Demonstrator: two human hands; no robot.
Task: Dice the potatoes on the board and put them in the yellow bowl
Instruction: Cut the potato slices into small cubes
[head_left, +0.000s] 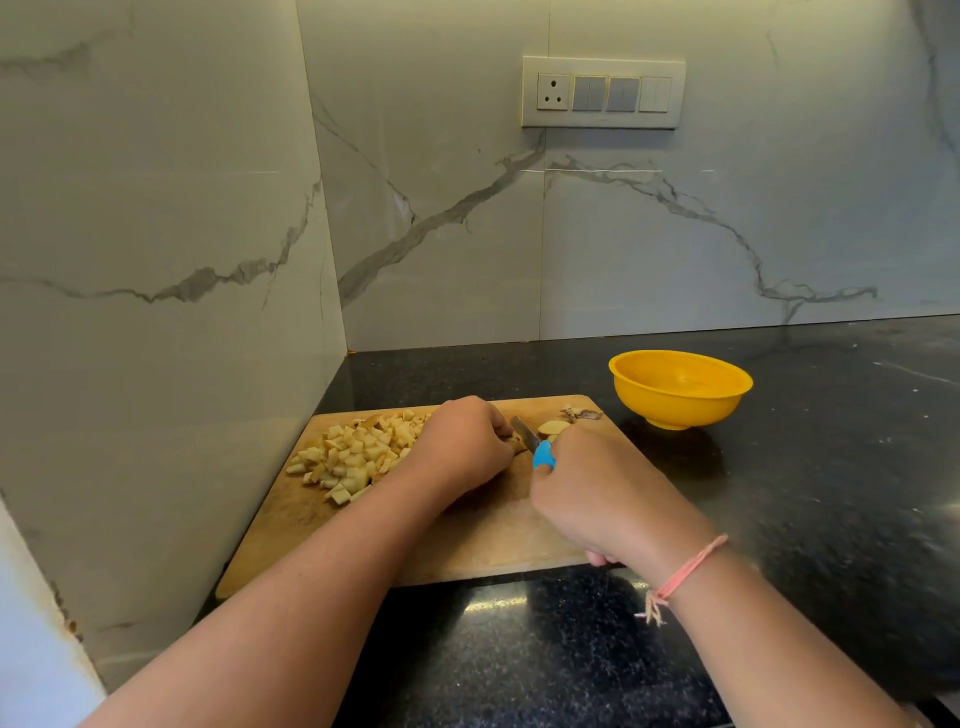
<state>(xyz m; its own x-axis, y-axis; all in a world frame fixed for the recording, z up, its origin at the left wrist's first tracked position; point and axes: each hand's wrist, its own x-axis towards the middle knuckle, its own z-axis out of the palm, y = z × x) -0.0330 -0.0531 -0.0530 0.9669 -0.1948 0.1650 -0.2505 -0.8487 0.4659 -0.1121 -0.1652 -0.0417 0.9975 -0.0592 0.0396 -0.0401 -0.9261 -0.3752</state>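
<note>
The left hand (462, 441) curls over a small potato piece (516, 442) on the board (493, 540), and the right hand (597, 493) grips the knife (535, 447) beside it. Diced cubes (353, 452) lie left; the yellow bowl (680, 387) is empty. The piece looks firm and slippery: hold its sides.

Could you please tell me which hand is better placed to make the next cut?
The right hand: it grips the blue-handled knife, its blade beside the potato piece that the left hand holds down on the board.
</note>
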